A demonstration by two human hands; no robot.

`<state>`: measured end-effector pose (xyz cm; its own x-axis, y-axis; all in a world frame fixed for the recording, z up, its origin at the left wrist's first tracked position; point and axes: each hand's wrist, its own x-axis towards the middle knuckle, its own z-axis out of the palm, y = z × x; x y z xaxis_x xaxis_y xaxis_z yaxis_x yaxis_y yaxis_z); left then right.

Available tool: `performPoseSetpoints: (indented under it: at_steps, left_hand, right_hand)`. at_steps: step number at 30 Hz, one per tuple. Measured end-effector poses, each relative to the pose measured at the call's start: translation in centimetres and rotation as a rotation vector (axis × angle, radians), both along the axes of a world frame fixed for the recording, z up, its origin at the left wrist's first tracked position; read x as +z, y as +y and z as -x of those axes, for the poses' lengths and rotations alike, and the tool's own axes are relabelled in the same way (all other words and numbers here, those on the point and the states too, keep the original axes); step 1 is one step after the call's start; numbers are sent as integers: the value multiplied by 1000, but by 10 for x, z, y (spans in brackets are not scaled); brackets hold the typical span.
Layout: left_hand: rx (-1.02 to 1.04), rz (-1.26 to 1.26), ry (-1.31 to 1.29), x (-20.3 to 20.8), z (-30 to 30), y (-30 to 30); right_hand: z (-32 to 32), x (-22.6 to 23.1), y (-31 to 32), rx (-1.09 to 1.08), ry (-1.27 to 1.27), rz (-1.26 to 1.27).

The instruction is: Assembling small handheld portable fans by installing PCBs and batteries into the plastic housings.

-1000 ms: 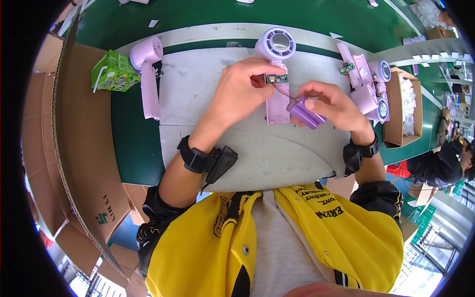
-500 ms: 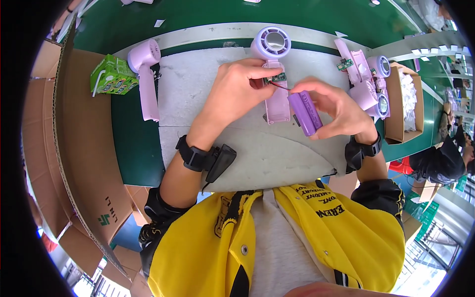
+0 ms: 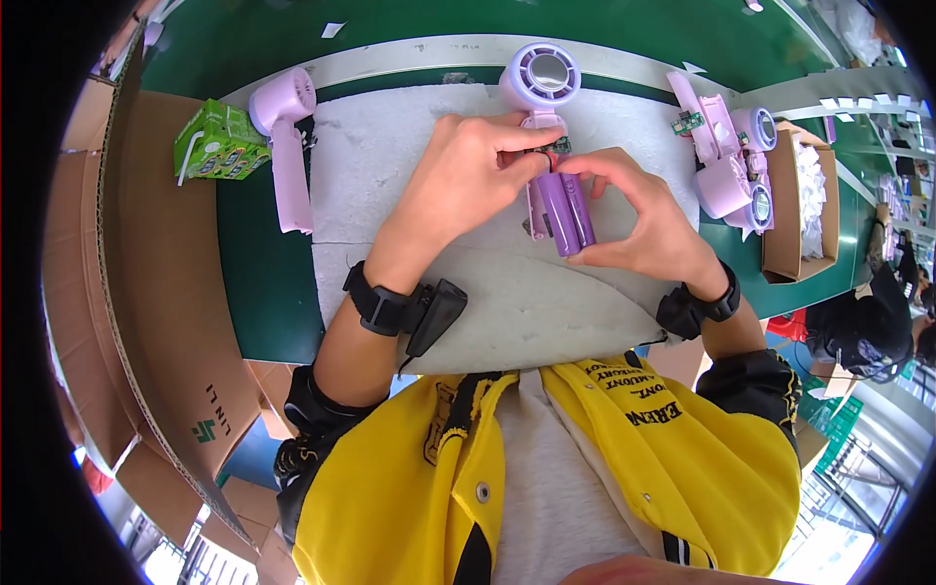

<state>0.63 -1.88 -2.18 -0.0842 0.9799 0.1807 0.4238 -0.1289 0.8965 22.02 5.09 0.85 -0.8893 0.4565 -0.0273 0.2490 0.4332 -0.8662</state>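
In the middle of the work mat lies a lilac handheld fan (image 3: 541,78), its round head pointing away from me and its handle shell open. My left hand (image 3: 458,175) pinches the fan by the top of the handle, thumb and forefinger at a small green circuit board (image 3: 560,145). Between the fingers of my right hand (image 3: 648,219) is a purple battery pack (image 3: 565,216) of two cylinders, lying over the open handle. A short dark wire shows at its upper end; the fingers hide most of the joint.
A lilac fan (image 3: 290,146) and a green drink carton (image 3: 222,141) stand at the left, beside a tall cardboard box (image 3: 166,244). Several partly open fans (image 3: 723,185) lie right, next to a carton of white pieces (image 3: 801,258). Another person (image 3: 863,327) is at far right.
My right hand has brought the battery pack left and turned it in line with the handle, over the open shell. My left hand stays at the circuit board.
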Motion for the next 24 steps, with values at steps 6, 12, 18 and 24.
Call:
performPoseSetpoints:
  at_steps: [6,12,18,24]
  left_hand:
    - [-61,-19,54,4,4,0]
    - [-107,-80,147,1,9,-1]
    - [-131,-131,193,1,9,0]
    - [-130,-86,184,4,7,-1]
  right_hand:
    - [6,-8,-7,-38,11,-218]
    - [6,-8,-10,6,29,-443]
    - [5,-5,-16,-26,22,-396]
    - [5,-6,-20,-56,11,-363]
